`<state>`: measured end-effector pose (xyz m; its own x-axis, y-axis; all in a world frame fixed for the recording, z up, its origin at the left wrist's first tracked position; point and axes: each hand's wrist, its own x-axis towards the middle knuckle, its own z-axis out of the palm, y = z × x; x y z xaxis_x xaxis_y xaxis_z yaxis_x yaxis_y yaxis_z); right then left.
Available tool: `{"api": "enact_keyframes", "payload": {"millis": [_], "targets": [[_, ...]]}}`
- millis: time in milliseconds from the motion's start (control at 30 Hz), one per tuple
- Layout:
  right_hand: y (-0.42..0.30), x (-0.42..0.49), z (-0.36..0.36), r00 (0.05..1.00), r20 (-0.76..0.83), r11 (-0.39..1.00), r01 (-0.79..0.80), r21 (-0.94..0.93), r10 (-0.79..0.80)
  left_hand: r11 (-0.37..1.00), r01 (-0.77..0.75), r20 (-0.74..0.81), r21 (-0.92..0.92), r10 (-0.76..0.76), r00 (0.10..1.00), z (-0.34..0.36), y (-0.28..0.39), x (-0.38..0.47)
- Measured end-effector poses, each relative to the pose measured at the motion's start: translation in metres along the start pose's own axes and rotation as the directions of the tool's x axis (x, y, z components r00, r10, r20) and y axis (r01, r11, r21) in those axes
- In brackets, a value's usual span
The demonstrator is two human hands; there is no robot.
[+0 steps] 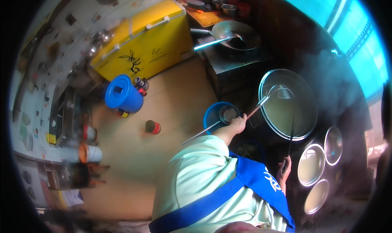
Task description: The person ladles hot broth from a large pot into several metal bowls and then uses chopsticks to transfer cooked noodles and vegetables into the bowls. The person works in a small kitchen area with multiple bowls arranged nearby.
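My left hand (238,124) is closed around the wooden handle of a wire skimmer (265,99). Its wire head is over or in the large round metal pot (286,116), which holds pale, cloudy liquid. Long dark chopsticks (290,144) are gripped in my right hand (284,169), tips pointing over the pot's near rim. My blue apron hides part of the right forearm. Two metal containers of pale liquid, one upper (311,165) and one lower (317,197), are beside the pot, along with a metal lid or pan (333,145).
Steam rises by the pot. A wok (235,34) sits on the stove, a ladle handle (211,44) jutting out. A blue basin (211,110) with a metal ladle is under my left arm. On the floor are a blue bucket (124,93), an open can (152,127) and a yellow chest freezer (147,40).
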<state>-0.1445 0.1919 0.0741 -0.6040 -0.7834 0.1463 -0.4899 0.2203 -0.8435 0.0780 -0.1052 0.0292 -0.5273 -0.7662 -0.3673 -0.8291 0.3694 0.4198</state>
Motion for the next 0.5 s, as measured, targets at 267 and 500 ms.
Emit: {"api": "enact_keyframes", "payload": {"millis": [267,500], "targets": [[-0.010,0.001,0.002,0.999,-0.039,1.000,0.021,0.011,-0.021,0.997,-0.031,-0.020,0.072,0.033,0.999,0.005,-0.003,0.006],[-0.003,-0.003,-0.001,0.996,-0.063,0.996,0.054,-0.067,-0.058,0.997,-0.028,0.056,0.077,0.024,0.998,-0.004,0.003,0.001]]}}
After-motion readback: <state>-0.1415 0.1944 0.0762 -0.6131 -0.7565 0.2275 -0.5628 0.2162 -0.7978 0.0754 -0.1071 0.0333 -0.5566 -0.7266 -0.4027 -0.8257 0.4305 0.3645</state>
